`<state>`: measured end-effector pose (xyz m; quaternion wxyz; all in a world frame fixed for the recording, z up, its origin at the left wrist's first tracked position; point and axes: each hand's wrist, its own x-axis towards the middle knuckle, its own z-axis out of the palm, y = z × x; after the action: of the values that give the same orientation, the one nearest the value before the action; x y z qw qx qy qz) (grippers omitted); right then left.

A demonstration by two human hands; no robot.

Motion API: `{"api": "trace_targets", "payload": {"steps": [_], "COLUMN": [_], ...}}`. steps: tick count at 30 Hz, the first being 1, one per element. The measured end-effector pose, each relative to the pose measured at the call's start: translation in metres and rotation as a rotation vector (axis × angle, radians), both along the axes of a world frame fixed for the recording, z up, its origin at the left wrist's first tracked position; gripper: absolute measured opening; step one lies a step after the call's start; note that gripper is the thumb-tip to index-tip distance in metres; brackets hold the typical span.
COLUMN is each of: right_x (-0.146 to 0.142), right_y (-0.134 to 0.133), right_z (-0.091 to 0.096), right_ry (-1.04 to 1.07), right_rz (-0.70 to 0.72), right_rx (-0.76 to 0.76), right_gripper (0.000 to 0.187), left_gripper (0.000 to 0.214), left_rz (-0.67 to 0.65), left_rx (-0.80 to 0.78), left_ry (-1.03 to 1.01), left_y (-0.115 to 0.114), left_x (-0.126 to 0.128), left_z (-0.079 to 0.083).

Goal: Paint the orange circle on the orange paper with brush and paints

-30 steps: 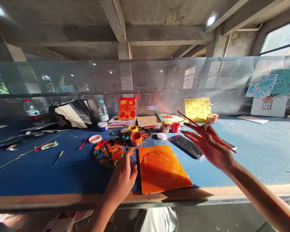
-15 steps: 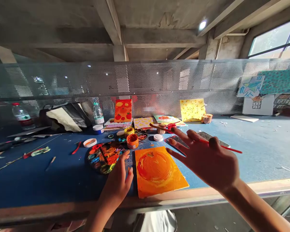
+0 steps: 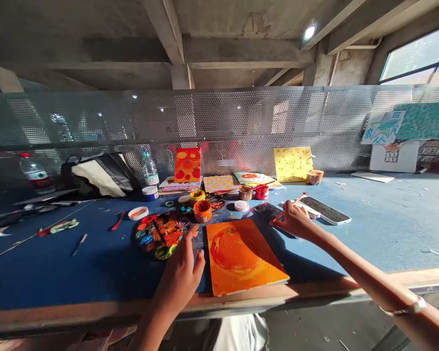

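An orange square canvas (image 3: 247, 278) with a thickly painted round pumpkin shape lies at the table's front edge. My left hand (image 3: 185, 265) is at its left side, fingers apart and holding nothing, near the round paint palette (image 3: 146, 251). Beyond the canvas to the right, my right hand (image 3: 296, 219) is closed on a thin red-handled paintbrush (image 3: 279, 217); one end sticks out above the knuckles. That hand is low over a dark phone (image 3: 269, 210), next to a small white object (image 3: 312, 212) whose kind is unclear.
An open orange paint jar (image 3: 202, 212), a yellow jar (image 3: 197, 196) and a white lid (image 3: 241, 206) stand behind the canvas. Another phone (image 3: 327, 210) lies at right. Small paintings (image 3: 188, 165), water bottles (image 3: 149, 168) and a black bag (image 3: 113, 175) line the perforated metal partition (image 3: 230, 122).
My right hand has moved away from me and down, from above the canvas to the phones, turning over and closing on the brush. My left hand has barely moved.
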<state>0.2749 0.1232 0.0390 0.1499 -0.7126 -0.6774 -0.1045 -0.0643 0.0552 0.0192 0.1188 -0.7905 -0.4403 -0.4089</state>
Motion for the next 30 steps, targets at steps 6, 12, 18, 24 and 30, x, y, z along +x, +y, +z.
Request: {"api": "trace_targets", "payload": {"steps": [6,12,18,24,30], "right_x": [-0.007,-0.007,-0.007,-0.006,-0.003], "right_y": [0.02,0.022,0.021,0.026,0.023], "right_z": [0.003,0.012,0.013,0.015,0.014], "right_ry": [-0.101,-0.108,-0.129,-0.125,-0.076], "right_rz": [-0.053,-0.068,-0.071,-0.083,-0.053], "right_rx": [-0.19,-0.264,-0.287,-0.315,-0.291], "right_gripper": [0.039,0.041,0.042,0.041,0.041], "left_gripper": [0.046,0.046,0.044,0.043,0.043], "left_rz": [0.027,0.042,0.038,0.059,0.094], "left_rx": [0.034,0.034,0.01,0.019,0.072], "left_ry": [0.005,0.017,-0.003,0.008,0.049], "left_y": [0.0,-0.004,-0.005,-0.006,-0.006], "left_x": [-0.001,0.0,0.0,0.0,-0.001], "left_z": [0.0,0.001,0.003,0.003,0.002]}}
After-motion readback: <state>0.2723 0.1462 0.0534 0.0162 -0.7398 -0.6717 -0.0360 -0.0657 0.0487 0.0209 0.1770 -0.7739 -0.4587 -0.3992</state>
